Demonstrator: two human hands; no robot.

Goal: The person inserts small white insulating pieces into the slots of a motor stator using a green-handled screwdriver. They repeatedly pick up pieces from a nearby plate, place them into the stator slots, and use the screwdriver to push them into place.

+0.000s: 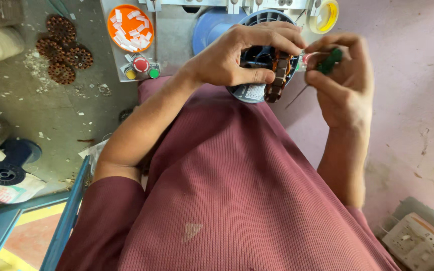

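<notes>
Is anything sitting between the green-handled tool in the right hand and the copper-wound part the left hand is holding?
Nothing visible. The left hand grips the wound part from above, and the right hand holds the green-handled tool just beside it. Only a small open gap separates them.

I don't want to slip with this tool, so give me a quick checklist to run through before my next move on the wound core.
1. Left hand grips the wound core: ok, fingers wrap over it.
2. Right hand holds the green-handled tool: ok, pinched near the handle.
3. Tool tip placement: cannot tell, the thin shaft blurs below the core.
4. Left fingers out of the tip's path: cannot tell.
5. Core seated on the blue-grey round fixture: cannot tell, the hand hides it.
6. Orange dish of white slips nearby: ok.
</notes>
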